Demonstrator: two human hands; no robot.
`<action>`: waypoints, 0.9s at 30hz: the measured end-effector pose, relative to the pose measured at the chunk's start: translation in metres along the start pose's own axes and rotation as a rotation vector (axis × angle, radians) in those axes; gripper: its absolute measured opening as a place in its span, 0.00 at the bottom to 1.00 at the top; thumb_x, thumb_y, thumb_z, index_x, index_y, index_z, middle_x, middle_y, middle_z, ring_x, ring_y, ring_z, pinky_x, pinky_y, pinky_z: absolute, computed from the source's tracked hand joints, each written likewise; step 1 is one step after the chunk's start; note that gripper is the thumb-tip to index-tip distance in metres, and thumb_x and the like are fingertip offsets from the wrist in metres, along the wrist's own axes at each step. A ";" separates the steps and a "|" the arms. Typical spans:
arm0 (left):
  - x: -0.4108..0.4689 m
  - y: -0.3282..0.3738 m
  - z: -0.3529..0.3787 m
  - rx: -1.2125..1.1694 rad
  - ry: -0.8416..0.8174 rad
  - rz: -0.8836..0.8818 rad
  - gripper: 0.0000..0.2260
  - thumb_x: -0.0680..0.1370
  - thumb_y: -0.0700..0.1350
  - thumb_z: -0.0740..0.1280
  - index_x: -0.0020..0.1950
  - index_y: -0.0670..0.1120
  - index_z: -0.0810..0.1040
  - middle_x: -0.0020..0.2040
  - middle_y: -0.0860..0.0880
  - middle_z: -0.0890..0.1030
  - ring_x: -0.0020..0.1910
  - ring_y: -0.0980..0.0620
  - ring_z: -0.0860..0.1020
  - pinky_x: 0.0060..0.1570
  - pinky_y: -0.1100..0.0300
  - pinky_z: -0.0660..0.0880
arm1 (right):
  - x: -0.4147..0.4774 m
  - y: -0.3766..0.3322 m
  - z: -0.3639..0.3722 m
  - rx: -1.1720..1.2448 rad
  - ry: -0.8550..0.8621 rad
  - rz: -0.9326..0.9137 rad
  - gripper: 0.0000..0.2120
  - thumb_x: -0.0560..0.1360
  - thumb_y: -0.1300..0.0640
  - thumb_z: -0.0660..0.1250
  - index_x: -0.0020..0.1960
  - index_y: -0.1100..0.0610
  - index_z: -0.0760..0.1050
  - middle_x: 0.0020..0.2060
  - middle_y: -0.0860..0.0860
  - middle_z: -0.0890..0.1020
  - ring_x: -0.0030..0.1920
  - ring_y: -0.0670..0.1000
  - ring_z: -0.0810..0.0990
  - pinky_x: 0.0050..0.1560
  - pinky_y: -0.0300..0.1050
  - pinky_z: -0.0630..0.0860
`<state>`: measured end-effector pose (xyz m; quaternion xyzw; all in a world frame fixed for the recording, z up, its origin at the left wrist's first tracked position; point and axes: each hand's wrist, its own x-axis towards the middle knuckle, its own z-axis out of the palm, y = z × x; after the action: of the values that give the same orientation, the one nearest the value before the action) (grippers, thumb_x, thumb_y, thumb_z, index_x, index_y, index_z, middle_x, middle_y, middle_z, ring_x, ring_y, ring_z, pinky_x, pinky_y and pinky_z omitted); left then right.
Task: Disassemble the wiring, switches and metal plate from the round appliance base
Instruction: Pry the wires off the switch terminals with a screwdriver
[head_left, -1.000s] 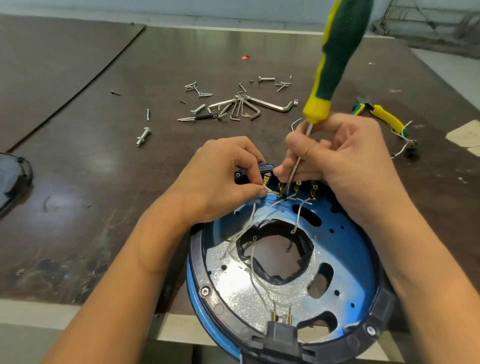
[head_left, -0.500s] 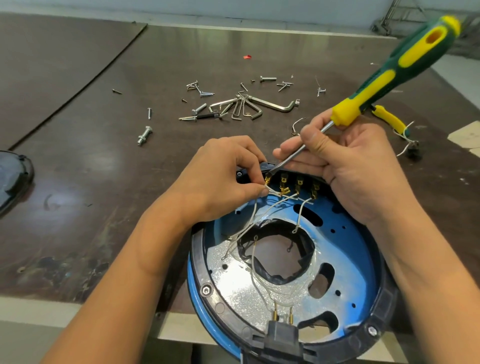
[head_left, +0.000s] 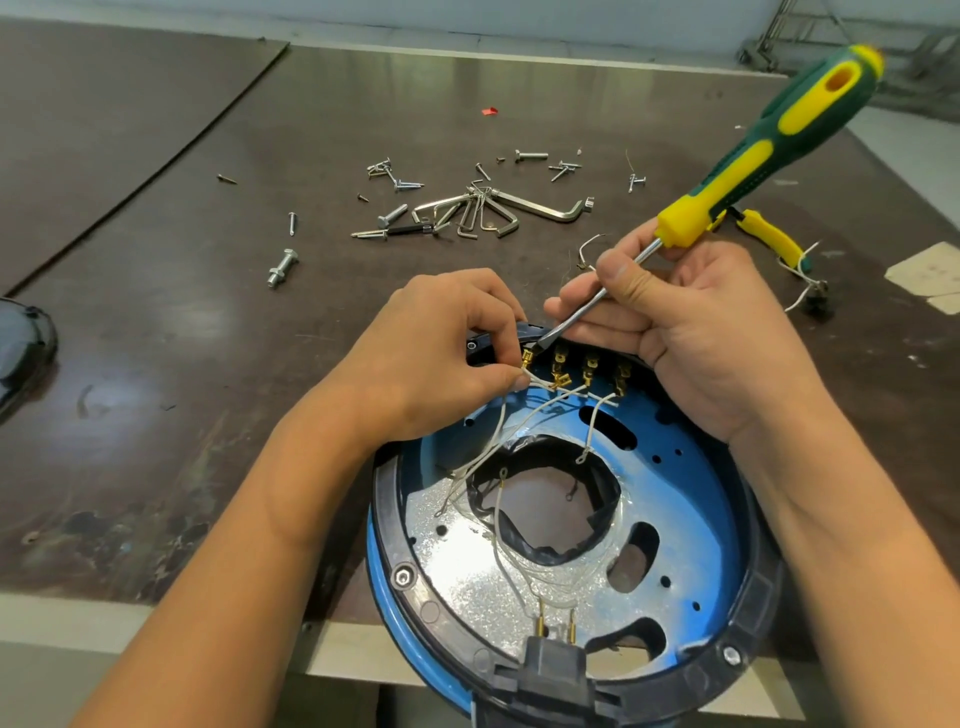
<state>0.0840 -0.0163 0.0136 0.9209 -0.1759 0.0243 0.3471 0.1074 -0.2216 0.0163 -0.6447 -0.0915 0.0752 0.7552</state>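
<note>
base: round base (head_left: 696, 499), blue inside with a black rim, lower centre to lower right of frame, open side up, near part sticking out past the table's front edge.
plate: metal plate (head_left: 467, 587), glittery silver, lies inside the base around a ragged black-edged centre hole.
terminals: row of four brass terminals (head_left: 589, 366) at the base's far rim, about mid-frame.
wires: thin white wires (head_left: 591, 431) hang loose from the terminals and run across the plate toward the socket.
socket: black socket (head_left: 550, 670) on the near rim, bottom centre, two brass pins pointing inward.
left hand: left hand (head_left: 436, 353) over the far-left rim, thumb and index finger clamped on one of the wires right at the leftmost terminal, other fingers curled.
right hand: right hand (head_left: 691, 332) right of centre, thumb clamping the screwdriver shaft against the fingers.
screwdriver: screwdriver (head_left: 769, 150), green-yellow handle up in the upper right, blade tip at the top of the leftmost terminal; contact cannot be told for sure.
table: dark brown table (head_left: 156, 364).
upper centre: hex keys (head_left: 519, 210) fanned out, loose screws (head_left: 400, 182) around them, bolt (head_left: 283, 267) with a nut to their lower left.
right edge: yellow-handled pliers (head_left: 769, 236), partly hidden behind the screwdriver, white wire offcuts beside them.
left edge: dark rounded object (head_left: 21, 343), cut off, unclear what it is.
</note>
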 end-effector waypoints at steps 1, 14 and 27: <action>0.000 0.000 0.000 0.002 0.001 0.002 0.06 0.69 0.48 0.78 0.35 0.53 0.83 0.52 0.60 0.79 0.53 0.60 0.77 0.59 0.50 0.72 | 0.000 -0.001 0.000 0.002 0.003 0.009 0.04 0.81 0.62 0.66 0.49 0.58 0.72 0.40 0.58 0.87 0.47 0.61 0.89 0.43 0.48 0.85; 0.001 0.003 0.000 0.029 -0.020 0.006 0.07 0.70 0.48 0.77 0.34 0.53 0.82 0.55 0.61 0.79 0.54 0.60 0.77 0.63 0.45 0.70 | 0.002 -0.005 0.002 0.021 0.014 0.081 0.03 0.82 0.63 0.65 0.50 0.60 0.72 0.39 0.57 0.87 0.46 0.61 0.89 0.41 0.46 0.85; 0.000 -0.002 0.000 -0.018 -0.009 0.016 0.07 0.69 0.48 0.78 0.34 0.52 0.82 0.55 0.60 0.80 0.55 0.60 0.78 0.60 0.48 0.72 | 0.000 -0.003 0.002 0.069 0.019 0.031 0.06 0.82 0.63 0.64 0.46 0.59 0.73 0.37 0.57 0.86 0.45 0.60 0.89 0.41 0.47 0.85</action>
<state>0.0846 -0.0154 0.0124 0.9163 -0.1851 0.0213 0.3545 0.1071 -0.2204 0.0191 -0.6204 -0.0716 0.0837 0.7765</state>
